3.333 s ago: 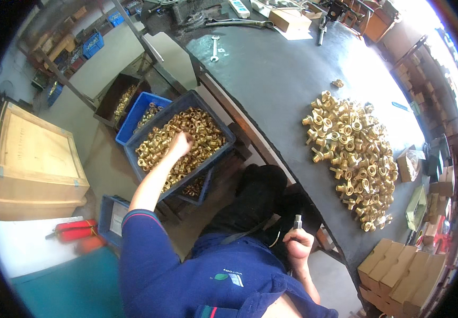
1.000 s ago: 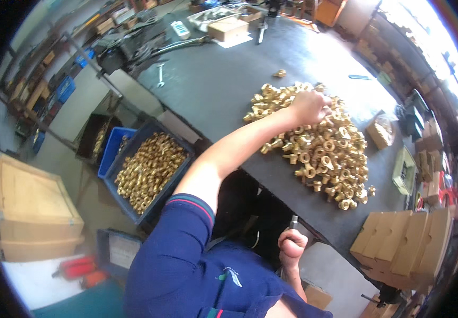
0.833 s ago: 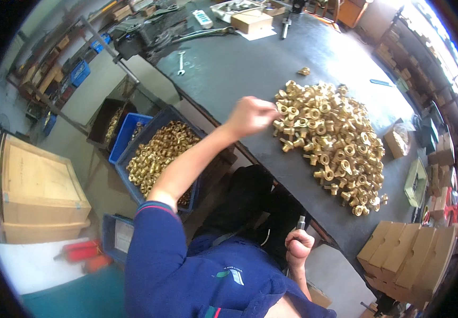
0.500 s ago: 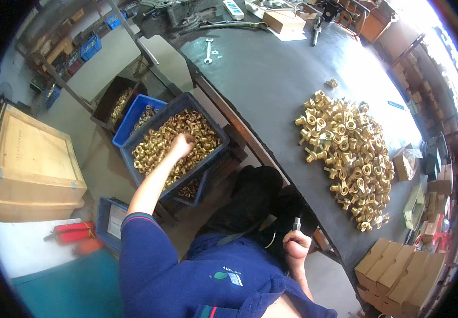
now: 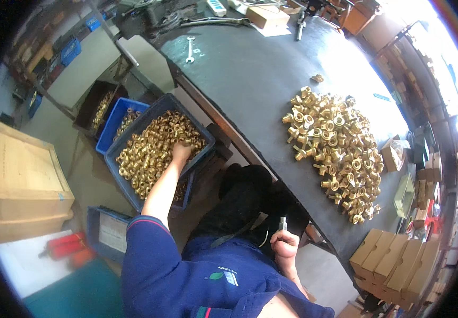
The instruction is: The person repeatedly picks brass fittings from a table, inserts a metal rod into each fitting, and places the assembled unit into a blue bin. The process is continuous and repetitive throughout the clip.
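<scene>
My left hand (image 5: 181, 152) reaches down into a dark blue-grey plastic bin (image 5: 110, 157) heaped with brass fittings (image 5: 152, 146). Its fingers are curled in among the fittings and partly hidden, so what they hold cannot be made out. Close to my body, my right hand (image 5: 285, 244) is closed in a fist round a short silver metal tool (image 5: 283, 223), whose narrow end points up out of the grip. On the dark workbench to the right lies a large pile of brass fittings (image 5: 337, 146) with ring-shaped lugs, and one loose fitting (image 5: 317, 78) lies beyond it.
A blue bin (image 5: 118, 119) and a dark bin (image 5: 94, 106), both with metal parts, stand beyond the nearest bin. The workbench (image 5: 239, 90) carries an open-ended wrench (image 5: 190, 50). Cardboard boxes (image 5: 393, 265) are stacked at the right; a wooden crate (image 5: 25, 164) stands left.
My left hand has moved toward the near right side of the bin and lower into the fittings. My right hand keeps its grip on the metal tool. The whole view has shifted slightly.
</scene>
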`<state>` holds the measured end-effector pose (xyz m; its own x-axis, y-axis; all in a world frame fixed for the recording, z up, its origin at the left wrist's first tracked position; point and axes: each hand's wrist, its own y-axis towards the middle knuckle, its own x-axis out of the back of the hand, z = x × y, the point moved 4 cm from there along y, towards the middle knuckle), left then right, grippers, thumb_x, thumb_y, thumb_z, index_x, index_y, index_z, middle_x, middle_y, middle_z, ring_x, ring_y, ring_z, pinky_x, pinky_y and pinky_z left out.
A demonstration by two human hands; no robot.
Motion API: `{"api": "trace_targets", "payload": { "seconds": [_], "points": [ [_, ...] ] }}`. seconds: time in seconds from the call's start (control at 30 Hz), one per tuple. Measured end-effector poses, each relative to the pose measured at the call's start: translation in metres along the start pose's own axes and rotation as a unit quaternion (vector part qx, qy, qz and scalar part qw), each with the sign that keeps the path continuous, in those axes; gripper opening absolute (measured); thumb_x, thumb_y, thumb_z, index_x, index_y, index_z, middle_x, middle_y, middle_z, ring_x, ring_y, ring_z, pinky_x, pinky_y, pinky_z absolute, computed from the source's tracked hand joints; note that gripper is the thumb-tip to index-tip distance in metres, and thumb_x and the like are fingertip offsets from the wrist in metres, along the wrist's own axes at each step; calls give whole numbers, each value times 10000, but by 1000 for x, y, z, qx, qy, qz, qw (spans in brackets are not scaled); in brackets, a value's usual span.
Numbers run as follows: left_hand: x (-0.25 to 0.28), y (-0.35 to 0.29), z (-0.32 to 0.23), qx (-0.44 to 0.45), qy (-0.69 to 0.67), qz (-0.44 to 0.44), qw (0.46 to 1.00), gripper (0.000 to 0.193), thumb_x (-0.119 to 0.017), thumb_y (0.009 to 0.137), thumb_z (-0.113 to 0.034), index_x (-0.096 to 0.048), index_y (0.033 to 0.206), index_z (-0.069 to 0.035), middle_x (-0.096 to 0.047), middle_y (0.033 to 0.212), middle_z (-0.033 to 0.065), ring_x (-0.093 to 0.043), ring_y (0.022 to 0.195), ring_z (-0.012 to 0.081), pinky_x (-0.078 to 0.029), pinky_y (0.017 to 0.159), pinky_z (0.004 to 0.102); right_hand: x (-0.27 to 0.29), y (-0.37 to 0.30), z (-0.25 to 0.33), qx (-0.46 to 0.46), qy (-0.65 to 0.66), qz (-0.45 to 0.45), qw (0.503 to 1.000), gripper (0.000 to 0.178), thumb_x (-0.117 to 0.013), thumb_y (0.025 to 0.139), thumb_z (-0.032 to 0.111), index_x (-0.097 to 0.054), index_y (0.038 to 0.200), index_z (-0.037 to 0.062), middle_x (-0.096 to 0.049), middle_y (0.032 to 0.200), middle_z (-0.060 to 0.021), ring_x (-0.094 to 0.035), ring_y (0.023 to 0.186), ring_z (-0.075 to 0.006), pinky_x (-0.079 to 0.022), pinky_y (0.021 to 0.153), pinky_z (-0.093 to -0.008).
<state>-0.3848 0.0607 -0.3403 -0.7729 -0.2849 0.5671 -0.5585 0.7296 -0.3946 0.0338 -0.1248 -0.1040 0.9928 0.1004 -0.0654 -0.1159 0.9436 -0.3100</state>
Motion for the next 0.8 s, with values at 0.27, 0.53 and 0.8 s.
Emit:
{"api": "trace_targets", "payload": {
  "seconds": [0.27, 0.53, 0.8],
  "points": [
    [-3, -1, -2, 91, -235, 81, 964, 117, -673, 716, -15, -613, 804, 33, -603, 678, 86, -552, 540, 181, -422, 485, 326, -7, 4, 14, 33, -16, 40, 999, 123, -494, 589, 16, -583, 672, 0, -553, 644, -14, -488, 620, -98, -380, 585, -235],
    [82, -90, -121, -102, -210, 119, 965, 188, -650, 767, -36, -640, 943, 29, -659, 837, 72, -586, 657, 87, -456, 579, 211, 0, 0, 21, 103, -117, 41, 987, 91, -534, 589, 50, -595, 655, 33, -550, 611, -51, -509, 566, -146, -387, 528, -270],
    [49, -249, -216, -283, -226, 397, 843, 176, -642, 730, 57, -659, 897, 2, -629, 828, 25, -572, 773, 94, -455, 726, 216, -37, 17, 67, 218, -187, 189, 939, 133, -571, 621, 188, -550, 682, 72, -468, 647, -101, -503, 613, -258, -376, 528, -346]
  ]
}}
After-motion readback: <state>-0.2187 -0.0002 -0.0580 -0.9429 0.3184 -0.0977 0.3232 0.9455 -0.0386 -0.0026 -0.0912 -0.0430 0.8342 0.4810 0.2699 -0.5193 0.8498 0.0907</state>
